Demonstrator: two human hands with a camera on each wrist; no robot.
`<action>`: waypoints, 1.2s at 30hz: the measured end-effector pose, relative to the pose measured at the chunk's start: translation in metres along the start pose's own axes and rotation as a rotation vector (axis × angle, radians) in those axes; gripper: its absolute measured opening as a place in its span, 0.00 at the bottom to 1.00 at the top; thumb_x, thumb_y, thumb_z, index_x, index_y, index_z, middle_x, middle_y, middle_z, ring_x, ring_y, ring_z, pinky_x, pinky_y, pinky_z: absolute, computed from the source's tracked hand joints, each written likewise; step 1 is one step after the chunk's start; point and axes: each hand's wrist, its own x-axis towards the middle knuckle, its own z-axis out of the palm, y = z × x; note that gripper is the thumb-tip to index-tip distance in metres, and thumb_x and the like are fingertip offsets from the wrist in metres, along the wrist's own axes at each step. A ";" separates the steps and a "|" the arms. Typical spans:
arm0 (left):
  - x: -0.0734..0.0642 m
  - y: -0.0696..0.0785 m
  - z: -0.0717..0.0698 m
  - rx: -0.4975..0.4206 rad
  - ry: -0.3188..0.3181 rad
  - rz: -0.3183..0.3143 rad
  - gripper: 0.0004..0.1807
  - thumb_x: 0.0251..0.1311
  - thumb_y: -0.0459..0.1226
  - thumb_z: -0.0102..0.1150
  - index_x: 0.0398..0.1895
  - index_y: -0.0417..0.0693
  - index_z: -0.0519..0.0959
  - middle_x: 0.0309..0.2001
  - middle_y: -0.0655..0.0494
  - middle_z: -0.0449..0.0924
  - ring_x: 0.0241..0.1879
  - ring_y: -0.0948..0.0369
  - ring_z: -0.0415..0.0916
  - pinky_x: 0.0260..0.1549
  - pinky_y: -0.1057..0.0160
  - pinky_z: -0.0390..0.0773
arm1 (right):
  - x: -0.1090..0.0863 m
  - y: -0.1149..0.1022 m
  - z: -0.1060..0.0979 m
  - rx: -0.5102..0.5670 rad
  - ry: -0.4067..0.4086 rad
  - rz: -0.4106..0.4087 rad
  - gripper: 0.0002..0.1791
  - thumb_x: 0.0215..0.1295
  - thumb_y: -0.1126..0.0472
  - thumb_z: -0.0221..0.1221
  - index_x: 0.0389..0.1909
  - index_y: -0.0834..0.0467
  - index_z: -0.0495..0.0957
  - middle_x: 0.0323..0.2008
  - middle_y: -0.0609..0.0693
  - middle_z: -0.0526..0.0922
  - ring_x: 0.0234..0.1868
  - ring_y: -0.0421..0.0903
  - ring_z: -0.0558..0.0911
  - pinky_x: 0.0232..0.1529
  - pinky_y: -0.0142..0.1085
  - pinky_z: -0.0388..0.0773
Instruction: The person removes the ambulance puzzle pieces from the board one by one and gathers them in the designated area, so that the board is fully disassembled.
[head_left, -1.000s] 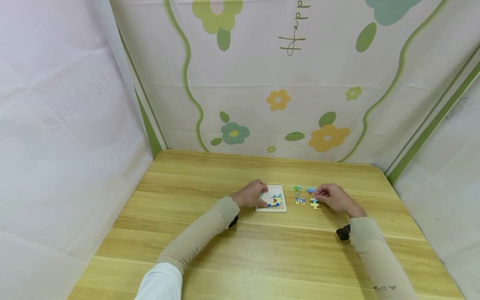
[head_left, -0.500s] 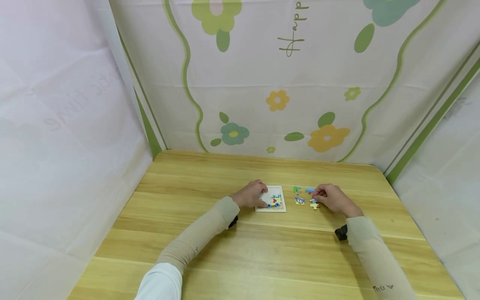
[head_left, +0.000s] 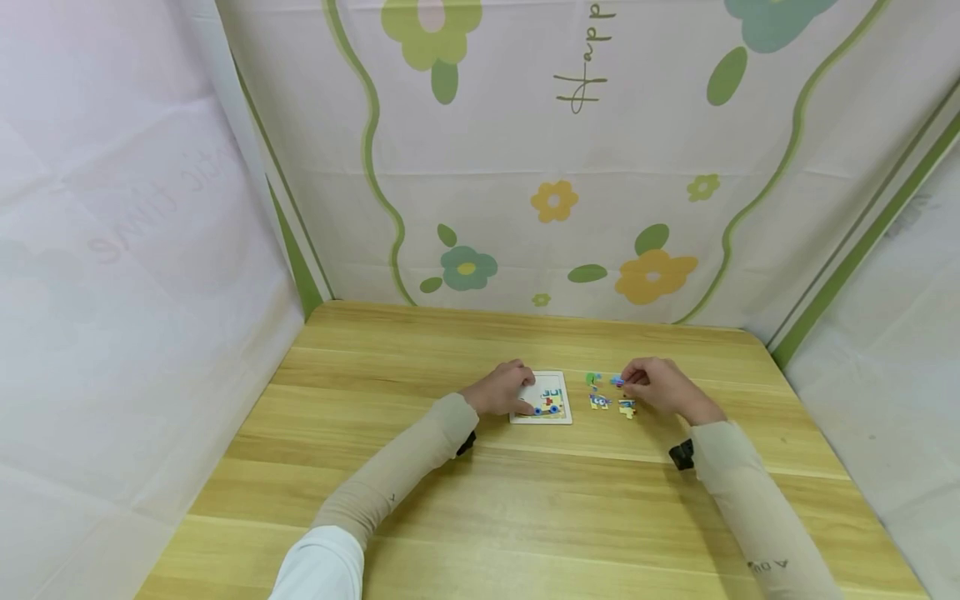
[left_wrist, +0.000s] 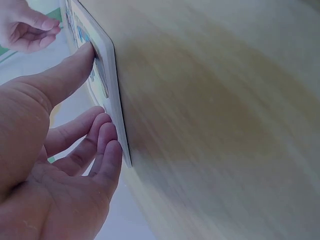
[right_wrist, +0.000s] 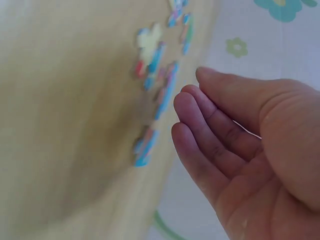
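Note:
My left hand (head_left: 498, 390) holds a small white-rimmed jigsaw board (head_left: 567, 404). The thumb lies over the picture and the fingertips are at the rim, as the left wrist view shows. A partly filled picture with blue wheels shows in the board's lower half. To its right, my right hand (head_left: 666, 387) hovers over loose jigsaw pieces, its fingertips near a blue and purple piece (head_left: 617, 381). In the right wrist view its fingers (right_wrist: 186, 107) are loosely bent, with nothing between them and the thumb. A yellow piece (head_left: 627, 408) lies just below that hand.
A green tree piece (head_left: 592, 378) and a piece with eyes (head_left: 599, 402) lie between board and right hand. All rest on a wooden table (head_left: 480, 508). A flower-printed cloth (head_left: 495, 150) hangs behind the table's far edge, with white cloth on both sides.
My right hand has moved from the yellow piece a little farther from me, toward the blue and purple piece, uncovering more of the yellow one. My left hand stays on the board.

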 end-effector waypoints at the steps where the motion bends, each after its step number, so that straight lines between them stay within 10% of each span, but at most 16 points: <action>1: 0.000 0.000 0.000 0.002 0.000 0.001 0.30 0.66 0.46 0.73 0.66 0.42 0.79 0.60 0.52 0.77 0.52 0.59 0.71 0.62 0.62 0.75 | 0.002 -0.004 -0.001 -0.002 -0.007 -0.008 0.05 0.73 0.66 0.65 0.45 0.63 0.85 0.40 0.52 0.89 0.41 0.44 0.85 0.44 0.38 0.84; 18: -0.001 0.002 -0.002 0.002 0.001 -0.003 0.30 0.67 0.46 0.72 0.66 0.41 0.78 0.60 0.51 0.76 0.54 0.58 0.71 0.60 0.62 0.74 | 0.049 -0.071 0.036 0.035 -0.178 -0.176 0.13 0.69 0.69 0.67 0.52 0.68 0.85 0.45 0.59 0.89 0.42 0.46 0.86 0.44 0.39 0.85; 36: 0.005 0.010 -0.004 0.051 -0.011 0.021 0.28 0.66 0.46 0.73 0.64 0.42 0.80 0.58 0.51 0.78 0.52 0.59 0.71 0.59 0.63 0.75 | 0.055 -0.080 0.046 -0.062 -0.192 -0.229 0.08 0.67 0.71 0.68 0.45 0.65 0.90 0.43 0.56 0.86 0.41 0.45 0.85 0.44 0.40 0.86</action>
